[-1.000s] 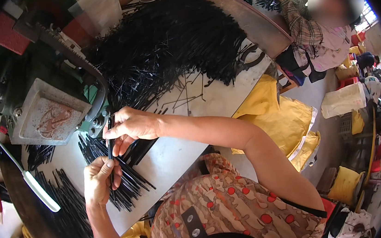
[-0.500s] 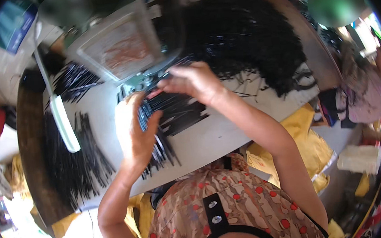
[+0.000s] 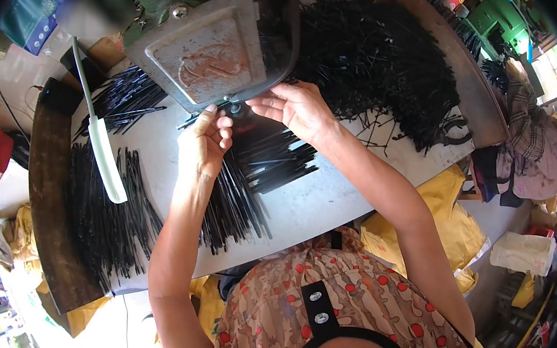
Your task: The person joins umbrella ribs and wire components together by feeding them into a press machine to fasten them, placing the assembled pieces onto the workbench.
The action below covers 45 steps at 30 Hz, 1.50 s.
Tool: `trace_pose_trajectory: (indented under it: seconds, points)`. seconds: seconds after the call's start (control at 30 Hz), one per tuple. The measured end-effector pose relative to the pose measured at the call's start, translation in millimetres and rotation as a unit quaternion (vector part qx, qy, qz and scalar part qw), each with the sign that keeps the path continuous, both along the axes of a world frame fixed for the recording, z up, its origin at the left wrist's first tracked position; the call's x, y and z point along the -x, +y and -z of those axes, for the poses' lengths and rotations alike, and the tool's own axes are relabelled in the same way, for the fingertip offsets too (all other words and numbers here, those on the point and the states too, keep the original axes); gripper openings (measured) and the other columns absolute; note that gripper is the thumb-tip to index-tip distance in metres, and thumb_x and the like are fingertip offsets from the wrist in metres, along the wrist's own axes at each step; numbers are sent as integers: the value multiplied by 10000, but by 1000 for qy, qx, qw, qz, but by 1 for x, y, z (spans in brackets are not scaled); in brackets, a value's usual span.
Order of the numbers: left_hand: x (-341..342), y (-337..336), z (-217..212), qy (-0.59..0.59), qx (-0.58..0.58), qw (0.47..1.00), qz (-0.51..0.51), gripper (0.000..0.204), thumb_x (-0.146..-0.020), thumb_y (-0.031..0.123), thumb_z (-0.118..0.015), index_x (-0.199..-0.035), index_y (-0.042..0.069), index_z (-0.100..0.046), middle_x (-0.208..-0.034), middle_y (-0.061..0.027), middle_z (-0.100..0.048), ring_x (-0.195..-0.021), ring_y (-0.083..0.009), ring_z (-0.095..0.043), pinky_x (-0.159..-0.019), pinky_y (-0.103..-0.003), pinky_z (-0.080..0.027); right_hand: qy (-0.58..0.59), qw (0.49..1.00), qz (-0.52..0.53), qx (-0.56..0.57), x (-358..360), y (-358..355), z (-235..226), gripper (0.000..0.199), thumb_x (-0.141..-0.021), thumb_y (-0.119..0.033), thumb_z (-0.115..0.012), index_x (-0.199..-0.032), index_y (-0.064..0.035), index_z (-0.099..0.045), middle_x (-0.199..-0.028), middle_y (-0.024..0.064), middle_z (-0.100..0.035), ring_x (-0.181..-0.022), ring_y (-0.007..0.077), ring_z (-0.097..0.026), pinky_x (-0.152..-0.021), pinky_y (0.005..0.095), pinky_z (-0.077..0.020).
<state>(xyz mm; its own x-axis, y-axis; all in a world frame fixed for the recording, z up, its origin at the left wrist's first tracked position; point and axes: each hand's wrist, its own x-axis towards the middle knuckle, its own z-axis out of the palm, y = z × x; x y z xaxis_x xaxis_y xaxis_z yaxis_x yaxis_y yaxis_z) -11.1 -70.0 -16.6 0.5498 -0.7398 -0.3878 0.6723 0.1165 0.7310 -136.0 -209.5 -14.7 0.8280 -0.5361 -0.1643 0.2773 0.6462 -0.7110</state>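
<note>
In the head view, my left hand [image 3: 206, 139] is in a closed pinch on at least one thin black rod [image 3: 185, 123], which pokes out left of that grip, just under the machine head [image 3: 213, 57]. My right hand [image 3: 299, 109] has its thumb and fingers nearly together, to the right of the left grip; I can't tell whether anything is between them.

To my judgement, the main danger is a fingertip caught at the round fitting [image 3: 236, 110], which sits between both grips, if the machine moves while they are this near. The rod could also roll or tilt, because the pinch is narrow and its right-hand part is hard to make out.

Below the left grip, a fan of rods [image 3: 233, 209] spreads over the bench [image 3: 302, 202], where a dropped piece could get lost. Right of and beyond the right grip lies a tangled black heap [image 3: 375, 62]. Left of the left grip, a white lamp [image 3: 107, 161] could hinder a wide sideways swing.
</note>
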Motion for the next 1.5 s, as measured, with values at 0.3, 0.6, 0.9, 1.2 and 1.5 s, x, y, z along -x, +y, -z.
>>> trace_pose_trajectory:
  seconds: [0.3, 0.6, 0.9, 1.2, 1.5]
  points:
    - [2, 2, 7, -9, 1, 1000, 0, 233, -839, 208, -574, -847, -24, -551, -663, -96, -594, -533, -150, -516, -464, -243, -369, 13, 1000, 6, -1, 6, 3, 3, 219, -869, -86, -493, -977, 99, -540, -961, 231, -591, -885, 307, -611, -770, 361, -528]
    - [-4, 6, 4, -36, -11, 999, 5, 214, -848, 214, -570, -859, 1, -570, -686, -52, -599, -535, -93, -515, -447, -189, -363, 229, 921, -104, 299, 85, -41, -38, 248, -799, -127, -605, -972, 47, -568, -843, 129, -628, -634, 179, -619, -555, 253, -500]
    - [-5, 14, 2, -37, 7, 997, 70, 161, -819, 121, -555, -884, -26, -560, -809, -119, -611, -738, -184, -603, -585, -256, -459, 327, 376, -270, 824, 145, -12, -36, 185, -716, -33, -554, -901, -30, -547, -991, 87, -502, -871, 251, -572, -726, 353, -455]
    - [12, 22, -6, -58, -36, 993, 96, 119, -756, 129, -599, -771, 17, -561, -741, -96, -605, -503, -82, -472, -403, -183, -340, 170, 358, -46, 917, 66, 7, -41, 196, -691, -70, -561, -880, -73, -508, -889, 50, -478, -805, 210, -564, -639, 352, -492]
    - [27, 25, -18, -193, -83, 975, 79, 165, -749, 34, -581, -914, 41, -585, -640, -71, -594, -436, -54, -470, -347, -157, -293, 128, 860, -120, 478, 3, 3, 0, 241, -836, -179, -582, -989, 6, -598, -606, -34, -480, -519, 31, -399, -460, 191, -337]
